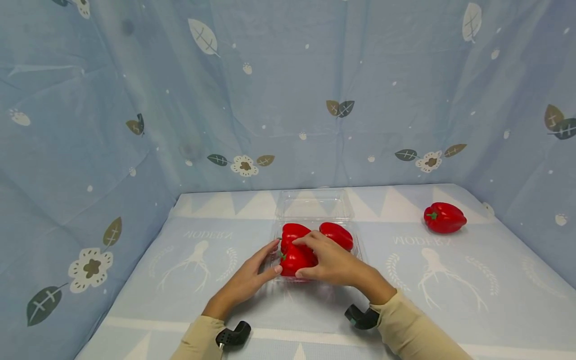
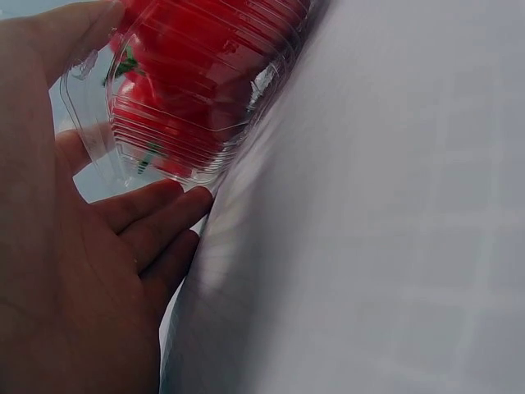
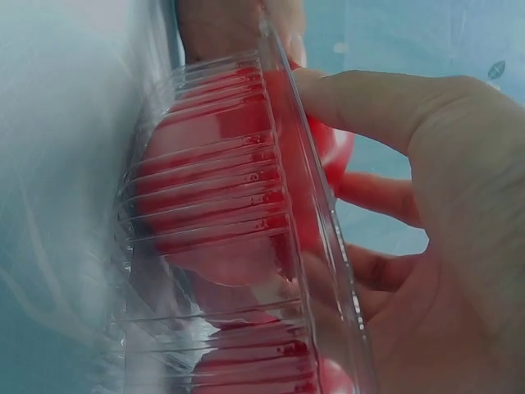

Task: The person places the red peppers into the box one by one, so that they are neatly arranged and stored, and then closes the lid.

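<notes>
A clear plastic clamshell container point(image 1: 357, 250) sits on the table with its lid point(image 1: 315, 204) folded open toward the back. Inside, my right hand point(image 1: 335, 260) grips the front red bell pepper point(image 1: 297, 261), thumb at its near side and fingers over its top. Two more red bell peppers lie behind, one at left point(image 1: 293, 232) and one at right point(image 1: 337, 235). At the container's left side is my left hand point(image 1: 247, 280), its thumb by the front pepper and its fingers extended along the outside wall. Through the ribbed wall, red pepper point(image 3: 213, 180) shows in the right wrist view.
Another red bell pepper point(image 1: 444, 218) lies on its side at the table's back right. A pale patterned cloth point(image 1: 189, 295) covers the table. Blue printed curtains point(image 1: 288, 90) stand behind it and along both sides.
</notes>
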A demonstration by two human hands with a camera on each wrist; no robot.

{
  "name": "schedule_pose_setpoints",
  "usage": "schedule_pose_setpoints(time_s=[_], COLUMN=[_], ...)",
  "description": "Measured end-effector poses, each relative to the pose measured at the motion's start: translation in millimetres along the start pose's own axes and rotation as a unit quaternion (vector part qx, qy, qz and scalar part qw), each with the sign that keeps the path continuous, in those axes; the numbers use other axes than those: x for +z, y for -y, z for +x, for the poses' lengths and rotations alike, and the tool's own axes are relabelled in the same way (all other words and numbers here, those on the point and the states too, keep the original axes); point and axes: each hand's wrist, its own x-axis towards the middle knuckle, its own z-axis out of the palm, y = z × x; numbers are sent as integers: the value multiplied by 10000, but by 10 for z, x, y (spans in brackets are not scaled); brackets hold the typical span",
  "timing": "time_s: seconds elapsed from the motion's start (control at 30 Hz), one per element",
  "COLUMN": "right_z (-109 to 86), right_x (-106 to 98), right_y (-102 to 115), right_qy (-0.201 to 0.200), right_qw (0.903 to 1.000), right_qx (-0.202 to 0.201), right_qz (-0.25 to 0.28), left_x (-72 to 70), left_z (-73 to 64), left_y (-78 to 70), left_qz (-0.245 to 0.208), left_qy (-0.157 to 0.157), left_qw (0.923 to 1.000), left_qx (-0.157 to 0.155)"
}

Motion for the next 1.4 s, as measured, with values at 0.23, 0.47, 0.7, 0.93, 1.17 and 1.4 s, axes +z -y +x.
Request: schedule_pose_setpoints(time_s=[0.23, 0.47, 0.7, 0.93, 1.17, 1.4], right_z=[-9, -18, -14, 0, -8, -15], right_x=[12, 28, 44, 53, 57, 52], right_y=[-2, 9, 9, 18, 29, 20], right_qy=[42, 120, 112, 18, -31, 45], right_qw=[9999, 9999, 9997, 9997, 9996, 9991], right_qx=[-80, -20, -85, -35, 36, 122], right_qz=[-64, -112, -206, -246, -264, -404], left_x=[2, 2, 8, 6, 5, 1], left_z=[-6, -8, -3, -7, -9, -9], left_y=[-12, -26, -21, -32, -34, -50], left_qz=[-8, -39, -66, -107, -127, -80], left_qy=[-26, -32, -52, -61, -66, -75], left_qw=[10000, 10000, 9999, 9999, 9998, 9998], left_qx=[-33, -75, -98, -95, -124, -195])
